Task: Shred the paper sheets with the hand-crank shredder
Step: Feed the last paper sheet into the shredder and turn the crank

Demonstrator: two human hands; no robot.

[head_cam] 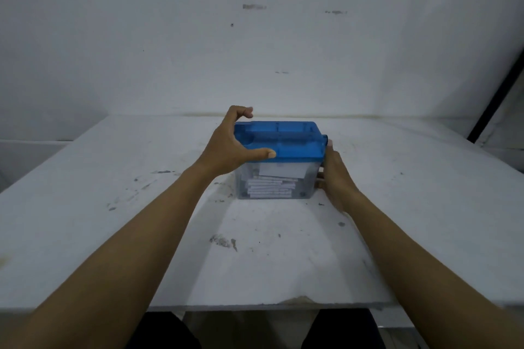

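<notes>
**Both hands on the shredder, one at each end**

I see the shredder (279, 160) sitting on the white table (283, 249) directly between my two hands. Its blue top (283, 140) caps a clear bin (307, 181), and through the near wall of that bin I can make out white paper pieces (270, 185) stacked in flat layers, with one larger white piece just above them under the blue top.

My left hand (231, 142) grips the left end of the blue top: the thumb lies along the near edge, pressed to the plastic, while the fingers curl over the far corner, their tips bent and showing above the lid. It is clamped on the top rather than resting loose.

My right hand (336, 178) is against the right end of the shredder, palm turned toward the bin wall. Its fingers reach round that side and are mostly hidden behind the hand, so I cannot tell whether they are closed on anything or simply pressed flat. A small blue hub (326, 139) juts from the right end of the top, just above that hand; I cannot tell whether the hand touches it.

The table around both forearms is scuffed with grey marks. Beyond the hands stands a pale, stained wall (198, 37).
</notes>
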